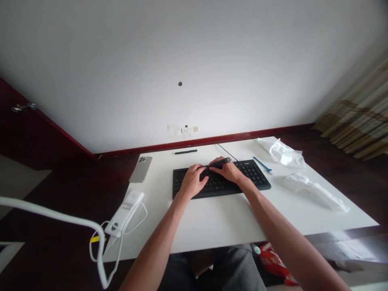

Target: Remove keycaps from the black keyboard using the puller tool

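Note:
A black keyboard [257, 176] lies on the white table [224, 222], its cable running off toward the wall. My left hand [192, 181] rests on the keys at the keyboard's left half with its fingers curled down. My right hand [228, 169] sits over the middle of the keyboard and pinches a thin dark tool [218, 163] that lies along the top key rows. What the tool's tip touches is too small to make out.
A phone [141, 169] lies face down at the table's left edge. A white power bank [125, 212] with a white cable sits at the front left. A black strip [186, 152] lies near the wall. A blue tool [262, 164] and crumpled plastic bags [286, 155] lie right.

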Action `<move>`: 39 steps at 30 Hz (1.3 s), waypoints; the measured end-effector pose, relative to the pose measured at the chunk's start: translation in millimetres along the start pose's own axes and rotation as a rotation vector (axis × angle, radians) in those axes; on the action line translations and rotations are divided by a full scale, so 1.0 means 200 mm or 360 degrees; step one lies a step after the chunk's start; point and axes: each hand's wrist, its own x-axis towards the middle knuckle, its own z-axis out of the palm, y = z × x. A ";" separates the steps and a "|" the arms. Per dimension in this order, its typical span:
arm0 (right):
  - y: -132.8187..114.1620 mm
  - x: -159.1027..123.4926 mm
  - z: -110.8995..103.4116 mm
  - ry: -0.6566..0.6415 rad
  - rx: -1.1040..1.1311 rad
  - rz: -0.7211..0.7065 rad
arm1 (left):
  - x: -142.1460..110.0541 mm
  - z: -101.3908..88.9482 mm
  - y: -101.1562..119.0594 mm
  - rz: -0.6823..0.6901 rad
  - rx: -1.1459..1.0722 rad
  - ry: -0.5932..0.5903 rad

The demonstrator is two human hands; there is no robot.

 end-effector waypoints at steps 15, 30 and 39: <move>-0.01 0.02 0.01 -0.0037 0.0010 0.0016 | -0.01 0.01 -0.01 0.0030 0.0024 0.0004; 0.01 0.02 -0.03 -0.0171 0.0115 0.0142 | -0.01 0.01 -0.02 0.0028 0.0006 0.0017; -0.08 0.01 -0.06 -0.0132 0.0028 0.0235 | -0.01 0.00 -0.02 0.0029 0.0002 0.0012</move>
